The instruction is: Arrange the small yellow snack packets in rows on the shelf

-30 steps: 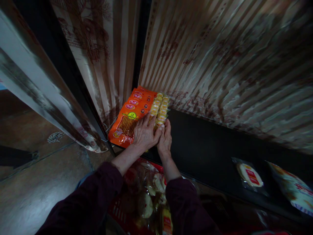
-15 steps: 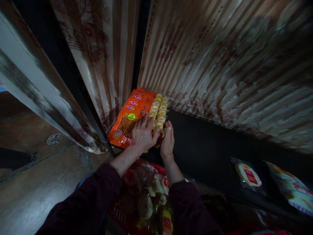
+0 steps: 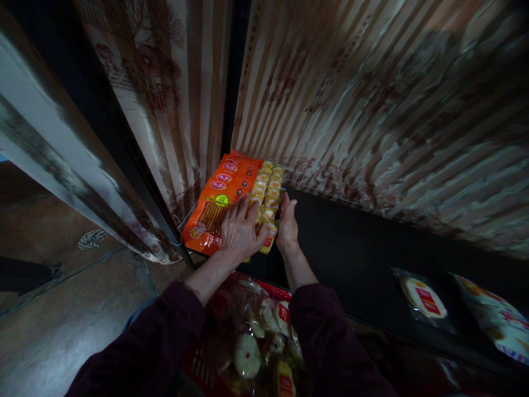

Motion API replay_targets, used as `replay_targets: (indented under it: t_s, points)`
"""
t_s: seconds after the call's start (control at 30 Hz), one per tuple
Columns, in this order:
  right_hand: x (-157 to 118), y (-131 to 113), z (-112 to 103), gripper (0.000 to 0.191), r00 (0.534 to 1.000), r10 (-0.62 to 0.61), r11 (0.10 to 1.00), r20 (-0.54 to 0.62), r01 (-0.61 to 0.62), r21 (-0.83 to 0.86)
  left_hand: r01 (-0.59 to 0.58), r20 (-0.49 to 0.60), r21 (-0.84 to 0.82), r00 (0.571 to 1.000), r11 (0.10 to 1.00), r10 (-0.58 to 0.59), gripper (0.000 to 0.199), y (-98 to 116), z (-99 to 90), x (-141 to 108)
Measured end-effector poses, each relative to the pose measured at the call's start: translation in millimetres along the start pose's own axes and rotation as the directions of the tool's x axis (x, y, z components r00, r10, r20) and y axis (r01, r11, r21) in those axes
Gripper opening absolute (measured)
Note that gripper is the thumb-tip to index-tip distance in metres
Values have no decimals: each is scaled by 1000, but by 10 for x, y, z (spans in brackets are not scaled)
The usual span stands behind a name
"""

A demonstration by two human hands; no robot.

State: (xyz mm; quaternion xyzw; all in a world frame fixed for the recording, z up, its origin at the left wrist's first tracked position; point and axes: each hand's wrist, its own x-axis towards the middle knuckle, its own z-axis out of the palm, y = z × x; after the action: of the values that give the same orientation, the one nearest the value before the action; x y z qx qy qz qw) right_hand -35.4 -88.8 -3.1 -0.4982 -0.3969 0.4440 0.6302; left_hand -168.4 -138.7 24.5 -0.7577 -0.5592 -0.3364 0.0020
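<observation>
Orange snack packets (image 3: 212,207) lie overlapped at the left end of a black shelf (image 3: 334,248). Beside them on the right are rows of small yellow-wrapped pieces (image 3: 270,190). My left hand (image 3: 242,231) rests flat with fingers spread over the seam between the orange packets and the yellow pieces, its thumb near a yellow piece with a red label at the front. Upright along the right side of the yellow rows stands my right hand (image 3: 287,223), palm facing them, thumb apart from the fingers.
Below the shelf's front edge is a red basket (image 3: 200,364) of wrapped round foods. Farther right on the shelf lie a wrapped round cake (image 3: 425,298) and a white bag (image 3: 496,317). Striped curtains (image 3: 314,110) hang behind and left, with a dark post (image 3: 235,77) between them.
My right hand has shifted slightly up and its thumb has opened out. The front yellow piece with the red label now shows more clearly. My left hand has barely moved.
</observation>
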Motion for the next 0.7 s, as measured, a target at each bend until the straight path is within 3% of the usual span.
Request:
replay_targets:
  t_s: [0.33, 0.57, 0.7]
  points:
    - [-68, -96, 53, 66, 1000, 22, 996, -15, -20, 86, 0, -16, -25, 1000, 1000, 0, 54, -7, -21, 7]
    - [-317, -178, -27, 64, 989, 64, 993, -133, -50, 109, -59, -124, -75, 991, 995, 49, 50, -30, -26, -39]
    - [-570, -176, -107, 67, 986, 61, 992, -158, -43, 119, -131, -217, -126, 971, 983, 102, 37, -19, -96, -109]
